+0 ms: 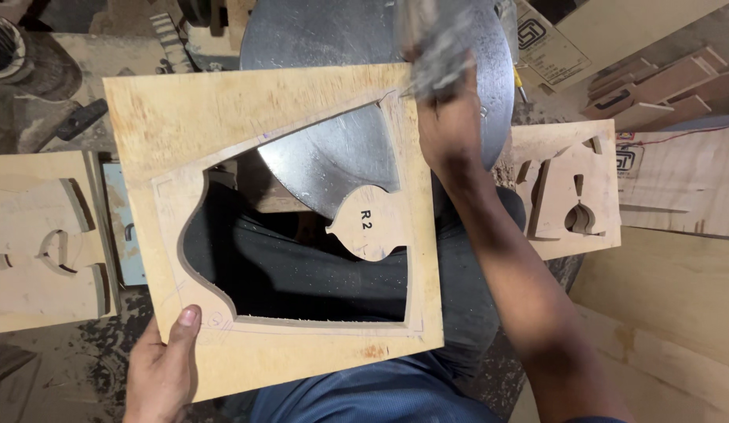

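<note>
**Cut-out board held over a steel disc in a wood shop**

Head view. The setting is a dusty woodworking shop: sawdust on the floor, pale offcuts stacked at the right, and a round steel disc [333, 157] lying flat in the middle. On the left lies a cut panel [43, 243] with curved slots; on the right another shaped panel [568, 192] with a keyhole-like opening.

The board [255, 117] sits across the person's lap, its far edge resting over the disc. It is a pale sheet with a large ornamental opening sawn through it, arched at one side and with a round tab [368, 223] jutting into the gap. The dark trousers show through the opening.

The left hand [165, 368] grips the board's near left corner, thumb on top and fingers curled underneath, clenched on the edge. The right hand [447, 117] is at the far right corner of the opening, closed around a blurred tool [435, 47]; what kind of tool it is cannot be told.

Judged from its look, the board is stiff and fairly light, but the frame left around the opening is narrow, especially along the right and bottom, and could crack if twisted. The wide solid margins at the left and far edges look the safest places to hold; the sawn inner edges look rough and splintery.
</note>
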